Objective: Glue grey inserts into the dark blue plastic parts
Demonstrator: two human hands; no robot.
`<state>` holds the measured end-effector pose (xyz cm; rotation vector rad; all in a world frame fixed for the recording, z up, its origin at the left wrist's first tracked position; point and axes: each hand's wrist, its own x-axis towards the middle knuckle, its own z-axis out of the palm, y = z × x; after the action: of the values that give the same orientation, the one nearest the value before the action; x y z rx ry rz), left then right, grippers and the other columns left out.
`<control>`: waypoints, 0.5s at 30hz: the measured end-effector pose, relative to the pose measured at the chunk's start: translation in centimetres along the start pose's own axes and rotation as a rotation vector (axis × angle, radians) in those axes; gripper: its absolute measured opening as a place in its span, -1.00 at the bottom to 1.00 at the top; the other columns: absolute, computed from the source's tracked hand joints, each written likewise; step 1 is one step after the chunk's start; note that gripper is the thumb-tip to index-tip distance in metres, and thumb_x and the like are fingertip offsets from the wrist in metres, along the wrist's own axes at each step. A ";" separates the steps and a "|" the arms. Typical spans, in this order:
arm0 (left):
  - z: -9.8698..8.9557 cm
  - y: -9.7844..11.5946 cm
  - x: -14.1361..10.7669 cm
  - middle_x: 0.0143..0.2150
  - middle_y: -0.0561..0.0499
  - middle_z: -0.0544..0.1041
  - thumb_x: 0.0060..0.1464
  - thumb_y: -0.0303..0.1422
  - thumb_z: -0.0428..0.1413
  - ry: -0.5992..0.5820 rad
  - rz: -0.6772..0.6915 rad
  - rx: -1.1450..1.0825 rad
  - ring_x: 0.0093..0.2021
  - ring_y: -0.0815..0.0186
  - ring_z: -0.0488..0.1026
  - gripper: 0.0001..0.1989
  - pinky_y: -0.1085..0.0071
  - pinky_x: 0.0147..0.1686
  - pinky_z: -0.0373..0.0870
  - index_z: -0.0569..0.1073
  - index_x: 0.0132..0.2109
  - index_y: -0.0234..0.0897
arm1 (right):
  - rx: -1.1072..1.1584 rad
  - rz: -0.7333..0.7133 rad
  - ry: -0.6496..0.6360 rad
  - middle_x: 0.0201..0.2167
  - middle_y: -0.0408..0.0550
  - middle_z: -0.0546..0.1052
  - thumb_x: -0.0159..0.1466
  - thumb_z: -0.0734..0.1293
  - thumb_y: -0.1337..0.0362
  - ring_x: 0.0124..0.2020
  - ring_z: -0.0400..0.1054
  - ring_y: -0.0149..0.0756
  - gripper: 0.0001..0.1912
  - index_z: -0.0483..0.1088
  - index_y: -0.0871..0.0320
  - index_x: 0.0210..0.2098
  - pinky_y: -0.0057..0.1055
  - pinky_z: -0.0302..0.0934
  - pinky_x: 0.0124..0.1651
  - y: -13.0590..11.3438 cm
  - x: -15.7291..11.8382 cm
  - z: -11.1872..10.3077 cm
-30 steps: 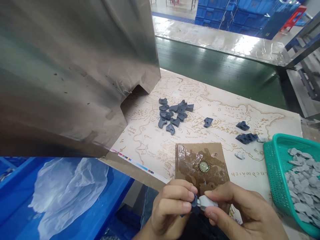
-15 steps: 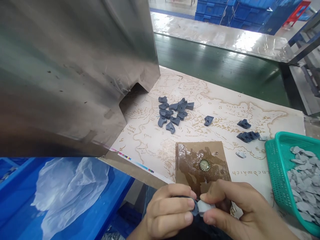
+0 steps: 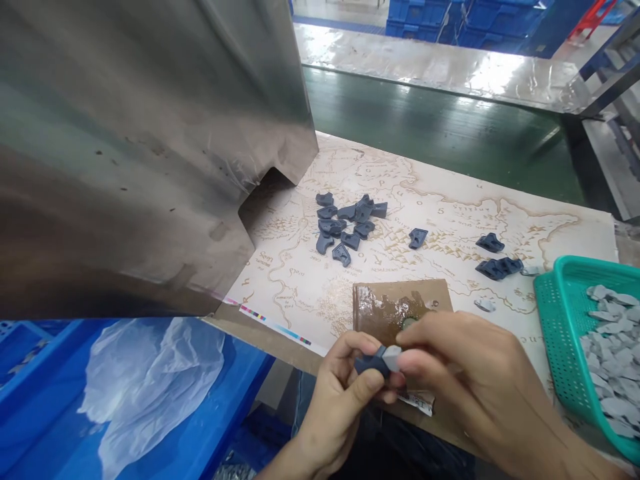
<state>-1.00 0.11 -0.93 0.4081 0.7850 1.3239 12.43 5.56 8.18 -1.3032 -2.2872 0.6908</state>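
My left hand [image 3: 340, 393] is closed round a dark blue-grey piece [image 3: 371, 362] near the front edge of the table. From the right, my right hand [image 3: 465, 367] pinches a light grey piece [image 3: 392, 359], which touches the end of the dark one. Beneath and behind my right hand lies a brown board [image 3: 373, 303] with a wet, shiny surface, partly hidden by that hand. Beyond it, a group of dark pieces [image 3: 333, 227] rests on the map-printed sheet [image 3: 300, 280]. A single dark piece [image 3: 417, 238] lies to their right.
A green basket [image 3: 555, 333] of light grey pieces stands at the right, with more dark pieces [image 3: 500, 268] beside it. A large metal panel [image 3: 150, 167] covers the upper left. Below it is a blue bin [image 3: 235, 380] with plastic film [image 3: 155, 380]. A green belt [image 3: 440, 127] runs behind.
Both hands have moved up and slightly left with their pieces. My left hand has turned, showing more of the dark piece, and my right hand now covers part of the board.
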 end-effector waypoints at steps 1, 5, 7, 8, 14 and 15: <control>0.3 0.3 -0.1 -0.46 0.09 0.50 -0.12 -0.24 0.31 0.017 -0.134 -0.104 -0.49 0.46 0.49 -0.74 0.68 -0.58 0.37 0.45 -0.33 -0.27 | -0.003 -0.015 0.055 -0.56 -0.11 0.51 0.37 0.11 0.10 -0.54 0.38 -0.39 -0.61 0.44 0.15 -0.40 -0.50 0.19 -0.48 0.2 0.1 -0.2; 1.1 1.4 -0.1 -0.47 0.08 0.54 -0.22 -0.25 0.37 0.116 -0.442 -0.317 -0.45 0.44 0.55 -0.67 0.78 -0.63 0.31 0.46 -0.33 -0.30 | 0.094 -0.060 0.008 -0.42 -0.13 0.54 0.33 0.22 0.23 -0.42 0.43 -0.41 -0.82 0.44 0.10 -0.18 -0.55 0.27 -0.39 1.0 0.2 -0.8; 1.2 1.7 0.0 -0.48 0.08 0.55 -0.26 -0.24 0.38 0.111 -0.477 -0.350 -0.46 0.46 0.54 -0.65 0.80 -0.64 0.31 0.46 -0.35 -0.32 | 0.156 -0.091 -0.060 -0.43 -0.16 0.51 0.31 0.25 0.28 -0.43 0.41 -0.45 -0.85 0.44 0.06 -0.17 -0.58 0.26 -0.40 1.2 0.1 -0.7; 1.2 1.8 0.0 -0.49 0.08 0.55 -0.27 -0.23 0.38 0.099 -0.478 -0.360 -0.48 0.46 0.54 -0.65 0.81 -0.66 0.30 0.46 -0.36 -0.32 | 0.178 -0.099 -0.073 -0.43 -0.16 0.50 0.31 0.26 0.28 -0.44 0.40 -0.46 -0.86 0.44 0.06 -0.17 -0.59 0.26 -0.40 1.2 0.1 -0.6; 1.0 1.5 -0.2 -0.44 0.09 0.57 -0.14 -0.30 0.34 0.024 -0.443 -0.397 -0.46 0.47 0.54 -0.74 0.77 -0.62 0.36 0.48 -0.29 -0.27 | 0.227 -0.047 -0.099 -0.47 -0.16 0.49 0.29 0.27 0.33 -0.46 0.40 -0.46 -0.88 0.45 0.06 -0.22 -0.59 0.27 -0.41 0.7 0.1 -0.5; 0.9 1.5 -0.2 -0.44 0.09 0.57 -0.13 -0.30 0.33 0.011 -0.431 -0.401 -0.46 0.47 0.53 -0.74 0.76 -0.61 0.37 0.48 -0.28 -0.27 | 0.229 -0.042 -0.103 -0.46 -0.17 0.49 0.29 0.28 0.34 -0.45 0.40 -0.46 -0.88 0.45 0.06 -0.22 -0.60 0.27 -0.41 0.6 0.1 -0.5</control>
<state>-1.41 0.38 0.78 -0.0865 0.5569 1.0404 13.11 6.02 8.25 -1.1343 -2.2288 0.9938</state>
